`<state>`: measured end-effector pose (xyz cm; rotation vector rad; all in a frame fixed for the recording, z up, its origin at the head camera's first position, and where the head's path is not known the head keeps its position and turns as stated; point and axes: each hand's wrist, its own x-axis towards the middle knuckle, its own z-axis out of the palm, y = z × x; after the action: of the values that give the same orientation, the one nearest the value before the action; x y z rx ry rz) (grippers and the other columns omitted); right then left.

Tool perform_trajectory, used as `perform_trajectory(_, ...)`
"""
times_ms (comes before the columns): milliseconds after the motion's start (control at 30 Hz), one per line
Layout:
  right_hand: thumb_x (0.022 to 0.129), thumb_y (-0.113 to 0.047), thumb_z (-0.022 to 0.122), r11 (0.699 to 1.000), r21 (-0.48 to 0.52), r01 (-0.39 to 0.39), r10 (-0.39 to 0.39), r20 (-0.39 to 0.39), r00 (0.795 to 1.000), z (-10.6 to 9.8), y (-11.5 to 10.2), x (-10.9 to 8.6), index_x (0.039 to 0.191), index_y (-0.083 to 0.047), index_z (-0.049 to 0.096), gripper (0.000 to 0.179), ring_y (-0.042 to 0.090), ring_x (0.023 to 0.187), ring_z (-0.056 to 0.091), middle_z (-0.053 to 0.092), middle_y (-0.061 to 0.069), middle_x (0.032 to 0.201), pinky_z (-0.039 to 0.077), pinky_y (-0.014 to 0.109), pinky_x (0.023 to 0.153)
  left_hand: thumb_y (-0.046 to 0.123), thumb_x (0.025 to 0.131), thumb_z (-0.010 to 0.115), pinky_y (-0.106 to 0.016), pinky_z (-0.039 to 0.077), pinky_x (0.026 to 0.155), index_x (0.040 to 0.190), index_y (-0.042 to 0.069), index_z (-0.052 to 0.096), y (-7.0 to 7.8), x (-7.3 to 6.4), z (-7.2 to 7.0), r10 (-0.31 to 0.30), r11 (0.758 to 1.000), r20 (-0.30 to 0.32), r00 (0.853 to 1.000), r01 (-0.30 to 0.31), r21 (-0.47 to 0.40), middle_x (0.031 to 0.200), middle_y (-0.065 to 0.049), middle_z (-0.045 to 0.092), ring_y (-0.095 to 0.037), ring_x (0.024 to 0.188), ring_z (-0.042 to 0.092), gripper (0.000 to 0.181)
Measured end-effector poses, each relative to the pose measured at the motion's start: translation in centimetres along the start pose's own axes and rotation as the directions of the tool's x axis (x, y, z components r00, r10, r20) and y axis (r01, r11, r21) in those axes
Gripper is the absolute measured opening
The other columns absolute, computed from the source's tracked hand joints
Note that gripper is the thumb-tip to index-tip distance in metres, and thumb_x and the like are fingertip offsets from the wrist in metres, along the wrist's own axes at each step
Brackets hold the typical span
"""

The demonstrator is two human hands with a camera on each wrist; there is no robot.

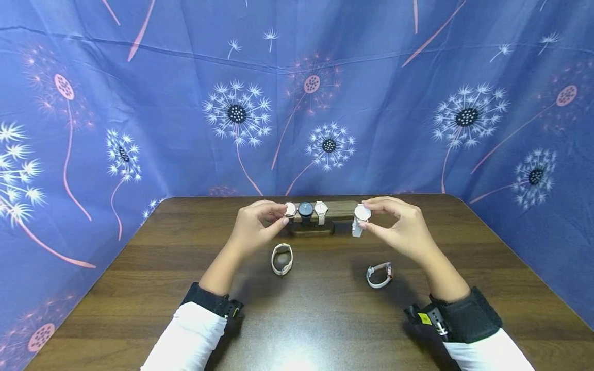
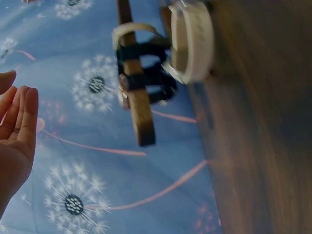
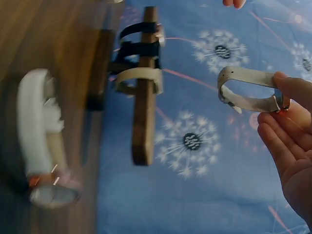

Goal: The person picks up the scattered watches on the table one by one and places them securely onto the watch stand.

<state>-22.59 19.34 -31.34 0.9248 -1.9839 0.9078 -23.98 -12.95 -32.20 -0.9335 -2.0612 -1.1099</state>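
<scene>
My right hand [image 1: 405, 226] pinches a white-strapped watch [image 1: 362, 212] by its case, between thumb and fingers. Its buckled strap loop hangs free off the stand's right end. A wooden watch stand [image 1: 343, 208] carries a pale-faced watch [image 1: 290, 209] on a dark strap, a black watch [image 1: 306, 209] and a cream watch [image 1: 321, 208]. In the head view my left hand [image 1: 257, 225] overlaps the stand's left end. From the left wrist view, that hand [image 2: 17, 126] is apart from the bar, fingers extended and holding nothing.
On the brown table [image 1: 301, 309] lie a cream-strapped watch [image 1: 282, 259] in front of the stand and a white-strapped watch [image 1: 379, 275] with a rose-gold case at right. A blue dandelion-print cloth [image 1: 185, 129] hangs behind the table.
</scene>
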Motion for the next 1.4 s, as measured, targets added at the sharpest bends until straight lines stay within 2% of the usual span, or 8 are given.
perform_trajectory(433, 0.064, 0.003, 0.087, 0.992, -0.068, -0.108, 0.111, 0.052, 0.992, -0.2, 3.6, -1.2, 0.102, 0.002, 0.070, 0.041, 0.017, 0.079, 0.066, 0.071, 0.008, 0.096, 0.051, 0.015, 0.078, -0.002, 0.079, 0.077, -0.027, 0.058, 0.071, 0.098, -0.002, 0.073, -3.7, 0.7, -1.8, -0.143, 0.982, 0.085, 0.986, 0.132, 0.132, 0.094, -0.014, 0.072, -0.022, 0.077, 0.071, 0.019)
perform_trajectory(633, 0.065, 0.003, 0.087, 0.988, -0.133, -0.077, 0.087, 0.069, 0.994, -0.5, 6.2, -1.3, 0.106, 0.004, 0.071, 0.043, 0.019, 0.079, 0.065, 0.070, 0.011, 0.097, 0.048, 0.011, 0.078, 0.000, 0.081, 0.077, -0.030, 0.058, 0.072, 0.100, -0.001, 0.073, -4.7, 1.4, -2.5, -0.219, 0.966, 0.112, 0.969, 0.199, 0.166, 0.094, -0.013, 0.072, -0.022, 0.078, 0.071, 0.020)
perform_trajectory(800, 0.066, 0.005, 0.086, 0.984, -0.165, -0.069, 0.086, 0.098, 0.991, -0.7, 8.1, -1.0, 0.099, 0.005, 0.071, 0.036, 0.024, 0.078, 0.066, 0.069, 0.012, 0.094, 0.044, 0.006, 0.077, 0.002, 0.084, 0.074, -0.032, 0.058, 0.075, 0.105, -0.001, 0.072, -5.4, 2.0, -2.8, -0.303, 0.944, 0.164, 0.939, 0.271, 0.191, 0.099, -0.014, 0.071, -0.024, 0.083, 0.071, 0.021)
perform_trajectory(900, 0.066, 0.004, 0.086, 0.978, -0.192, -0.079, 0.105, 0.132, 0.986, -0.7, 8.9, -0.8, 0.097, 0.005, 0.071, 0.034, 0.024, 0.078, 0.067, 0.069, 0.013, 0.092, 0.050, 0.014, 0.074, 0.003, 0.084, 0.074, -0.035, 0.058, 0.078, 0.108, -0.001, 0.071, -5.8, 2.3, -2.7, -0.344, 0.929, 0.213, 0.914, 0.299, 0.217, 0.100, -0.015, 0.071, -0.026, 0.087, 0.070, 0.024)
perform_trajectory(1067, 0.068, 0.000, 0.085, 0.971, -0.211, -0.114, 0.159, 0.208, 0.965, -0.2, 9.9, -0.2, 0.096, 0.003, 0.070, 0.032, 0.025, 0.080, 0.068, 0.068, 0.012, 0.092, 0.057, 0.036, 0.071, 0.007, 0.082, 0.077, -0.040, 0.055, 0.085, 0.114, -0.002, 0.069, -6.9, 2.4, -2.3, -0.362, 0.916, 0.295, 0.884, 0.279, 0.287, 0.103, -0.017, 0.071, -0.029, 0.094, 0.069, 0.034)
perform_trajectory(1233, 0.071, -0.002, 0.083, 0.964, -0.228, -0.140, 0.201, 0.273, 0.941, 0.6, 10.5, 0.5, 0.094, 0.000, 0.070, 0.027, 0.025, 0.081, 0.068, 0.068, 0.011, 0.090, 0.056, 0.041, 0.070, 0.016, 0.078, 0.083, -0.042, 0.051, 0.094, 0.120, -0.003, 0.066, -7.8, 2.7, -1.5, -0.366, 0.897, 0.348, 0.863, 0.228, 0.378, 0.112, -0.017, 0.069, -0.031, 0.106, 0.064, 0.049)
perform_trajectory(1333, 0.072, -0.002, 0.081, 0.960, -0.242, -0.143, 0.216, 0.307, 0.927, 1.0, 10.7, 1.0, 0.094, 0.001, 0.069, 0.025, 0.026, 0.081, 0.067, 0.068, 0.011, 0.090, 0.054, 0.041, 0.071, 0.020, 0.077, 0.084, -0.035, 0.052, 0.080, 0.100, 0.002, 0.072, -8.2, 3.1, -1.0, -0.349, 0.885, 0.394, 0.850, 0.161, 0.437, 0.090, -0.009, 0.070, -0.023, 0.085, 0.065, 0.031)
perform_trajectory(1400, 0.073, -0.003, 0.080, 0.958, -0.246, -0.149, 0.226, 0.322, 0.919, 1.3, 10.8, 1.3, 0.095, 0.001, 0.068, 0.025, 0.026, 0.081, 0.067, 0.068, 0.011, 0.090, 0.053, 0.041, 0.071, 0.020, 0.077, 0.083, -0.030, 0.046, 0.065, 0.080, 0.006, 0.067, -8.3, 3.3, -0.6, -0.331, 0.876, 0.420, 0.845, 0.109, 0.470, 0.069, -0.002, 0.060, -0.016, 0.066, 0.055, 0.022)
